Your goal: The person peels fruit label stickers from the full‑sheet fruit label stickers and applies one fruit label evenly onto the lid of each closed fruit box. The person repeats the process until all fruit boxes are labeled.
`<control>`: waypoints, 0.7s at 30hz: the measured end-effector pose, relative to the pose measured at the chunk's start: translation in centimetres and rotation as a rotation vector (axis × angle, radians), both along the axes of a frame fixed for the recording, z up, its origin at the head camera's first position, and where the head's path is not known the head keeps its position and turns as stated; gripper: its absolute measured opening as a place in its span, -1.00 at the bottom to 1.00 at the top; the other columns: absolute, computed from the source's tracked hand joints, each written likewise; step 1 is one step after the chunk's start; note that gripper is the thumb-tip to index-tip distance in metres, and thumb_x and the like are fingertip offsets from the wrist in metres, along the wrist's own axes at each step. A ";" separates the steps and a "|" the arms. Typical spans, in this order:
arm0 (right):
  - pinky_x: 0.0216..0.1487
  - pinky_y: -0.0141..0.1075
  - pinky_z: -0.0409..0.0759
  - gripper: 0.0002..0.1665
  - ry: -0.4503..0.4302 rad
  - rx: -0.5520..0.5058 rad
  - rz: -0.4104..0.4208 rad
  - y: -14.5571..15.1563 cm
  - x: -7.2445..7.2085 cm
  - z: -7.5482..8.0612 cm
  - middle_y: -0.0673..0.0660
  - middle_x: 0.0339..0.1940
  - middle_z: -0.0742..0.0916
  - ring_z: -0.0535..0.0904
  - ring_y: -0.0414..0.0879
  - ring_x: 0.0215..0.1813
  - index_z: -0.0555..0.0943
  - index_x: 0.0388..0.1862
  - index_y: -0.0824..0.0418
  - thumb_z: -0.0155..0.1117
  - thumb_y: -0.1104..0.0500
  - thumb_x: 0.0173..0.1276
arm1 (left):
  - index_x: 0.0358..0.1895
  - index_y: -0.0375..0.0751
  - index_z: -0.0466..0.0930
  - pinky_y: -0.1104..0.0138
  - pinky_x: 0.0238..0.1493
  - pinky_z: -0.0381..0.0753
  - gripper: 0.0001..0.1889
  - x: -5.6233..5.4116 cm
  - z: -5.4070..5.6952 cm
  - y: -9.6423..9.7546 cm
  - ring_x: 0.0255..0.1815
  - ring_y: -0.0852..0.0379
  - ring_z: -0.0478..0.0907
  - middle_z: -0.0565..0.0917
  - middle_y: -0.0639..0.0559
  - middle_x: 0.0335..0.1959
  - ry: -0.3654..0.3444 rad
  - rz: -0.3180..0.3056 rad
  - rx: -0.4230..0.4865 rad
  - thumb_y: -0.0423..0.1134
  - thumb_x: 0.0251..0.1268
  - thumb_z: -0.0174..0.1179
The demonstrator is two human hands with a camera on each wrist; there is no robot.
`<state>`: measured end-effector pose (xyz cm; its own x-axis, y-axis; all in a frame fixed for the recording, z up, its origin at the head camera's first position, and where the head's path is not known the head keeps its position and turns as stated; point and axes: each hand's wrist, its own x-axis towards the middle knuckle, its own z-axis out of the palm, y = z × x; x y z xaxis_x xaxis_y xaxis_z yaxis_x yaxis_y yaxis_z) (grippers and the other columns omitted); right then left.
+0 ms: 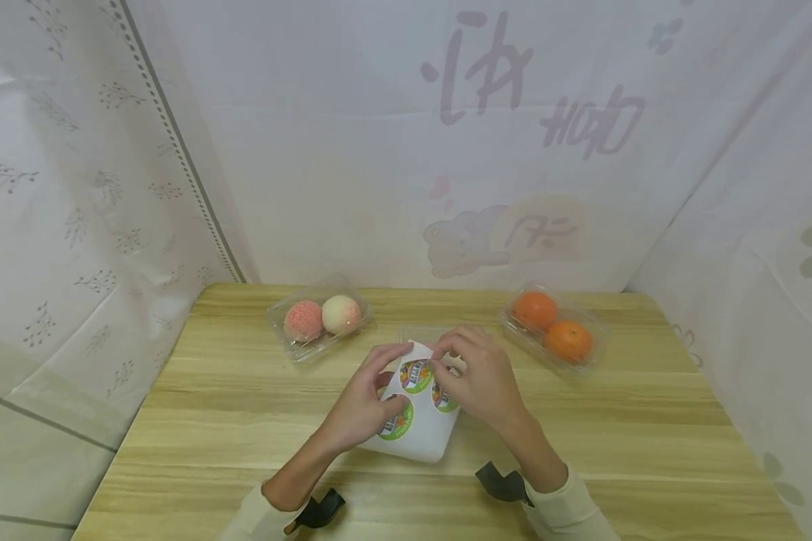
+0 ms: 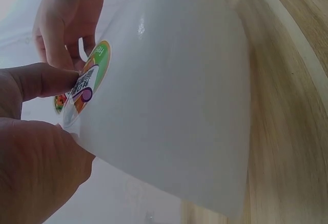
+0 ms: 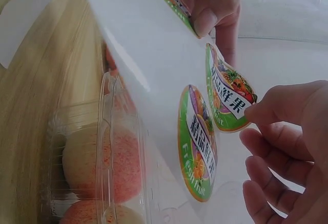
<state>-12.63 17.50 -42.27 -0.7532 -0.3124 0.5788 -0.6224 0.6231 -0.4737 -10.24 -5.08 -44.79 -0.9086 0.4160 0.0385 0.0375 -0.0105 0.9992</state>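
In the head view, we see the right hand (image 1: 477, 376) and the left hand (image 1: 360, 409) over the worktop (image 1: 230, 428), both at the sticker sheet (image 1: 416, 445). The upper sticker (image 1: 416, 378) lies directly beside the right fingertips, on their left side, so the right hand is the nearer one. The sheet's long axis runs outward from the person, slightly tilted, between the two sets of fingers. The sticker looks almost round, and we cannot name its long axis.

In the left wrist view, we see the left fingers clamped on the sheet, with the thumb upon the lower-left sticker (image 2: 97, 73). From these fingers the sheet bends away in a wide curve. The right fingers are on the far side, and their grip we cannot tell from here.

In the right wrist view, the right thumb and forefinger are together, pinching the edge of the upper sticker. Its pinched side seems to stand away from the sheet. A further sticker (image 3: 197, 144) lies beside them, untouched by these fingertips. We judge that the important relation is this edge between the right fingertips, with the left grip across from it.
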 end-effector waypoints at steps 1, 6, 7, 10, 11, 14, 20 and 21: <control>-0.20 -0.18 0.64 -0.80 -0.005 -0.002 0.004 0.0 0.0 0.0 -0.04 -0.20 0.79 0.66 -0.05 -0.12 0.75 -0.34 0.11 0.55 0.38 0.18 | 0.66 -0.24 0.38 0.14 -0.17 0.83 -0.22 0.0 0.0 0.0 0.24 -0.20 0.66 0.30 -0.18 0.58 -0.002 0.001 0.002 -0.64 0.35 0.21; -0.15 -0.14 0.66 -0.81 -0.025 -0.012 0.009 0.1 0.1 0.1 -0.04 -0.20 0.79 0.67 -0.05 -0.09 0.75 -0.33 0.11 0.56 0.37 0.20 | 0.66 -0.20 0.38 0.13 -0.19 0.83 -0.22 -0.1 -0.1 -0.2 0.23 -0.17 0.66 0.31 -0.15 0.57 -0.024 0.004 0.006 -0.64 0.36 0.21; -0.13 -0.11 0.67 -0.82 -0.028 -0.014 0.010 0.1 0.1 0.1 -0.04 -0.20 0.79 0.67 -0.05 -0.08 0.75 -0.32 0.11 0.55 0.36 0.21 | 0.66 -0.19 0.38 0.13 -0.20 0.83 -0.22 -0.1 -0.1 -0.2 0.23 -0.17 0.66 0.30 -0.15 0.57 -0.027 0.004 0.008 -0.63 0.36 0.21; -0.04 -0.04 0.70 -0.87 -0.038 -0.019 0.015 0.2 0.2 0.2 -0.04 -0.20 0.79 0.69 -0.03 -0.05 0.76 -0.32 0.12 0.54 0.33 0.24 | 0.66 -0.18 0.38 0.14 -0.21 0.82 -0.22 0.0 -0.1 -0.3 0.24 -0.17 0.66 0.30 -0.14 0.57 -0.033 0.007 0.009 -0.62 0.37 0.21; -0.01 -0.02 0.71 -0.88 -0.042 -0.022 0.017 0.2 0.2 0.2 -0.04 -0.19 0.80 0.69 -0.03 -0.04 0.76 -0.32 0.13 0.54 0.31 0.25 | 0.66 -0.18 0.37 0.14 -0.21 0.82 -0.22 0.0 -0.1 -0.3 0.25 -0.17 0.65 0.30 -0.14 0.58 -0.033 0.008 0.009 -0.62 0.38 0.22; 0.01 -0.01 0.71 -0.93 -0.051 -0.026 0.021 0.2 0.3 0.3 -0.04 -0.18 0.80 0.70 -0.03 -0.02 0.76 -0.32 0.14 0.52 0.28 0.29 | 0.66 -0.20 0.37 0.15 -0.21 0.82 -0.23 0.1 -0.1 -0.4 0.27 -0.18 0.64 0.29 -0.17 0.57 -0.027 0.013 0.009 -0.62 0.39 0.22; -0.02 -0.02 0.71 -0.86 -0.032 -0.032 0.024 0.1 0.5 0.4 -0.06 -0.21 0.79 0.69 -0.05 -0.06 0.75 -0.33 0.11 0.53 0.33 0.23 | 0.67 -0.22 0.36 0.11 -0.15 0.83 -0.23 0.2 0.0 -0.5 0.31 -0.24 0.62 0.29 -0.18 0.55 -0.024 0.025 0.009 -0.62 0.40 0.21; -0.02 -0.03 0.71 -0.84 -0.027 -0.030 0.025 0.1 0.5 0.4 -0.05 -0.21 0.79 0.69 -0.06 -0.06 0.75 -0.33 0.11 0.54 0.34 0.21 | 0.67 -0.22 0.36 0.10 -0.14 0.83 -0.23 0.2 0.0 -0.5 0.32 -0.25 0.62 0.29 -0.18 0.55 -0.023 0.027 0.010 -0.63 0.40 0.21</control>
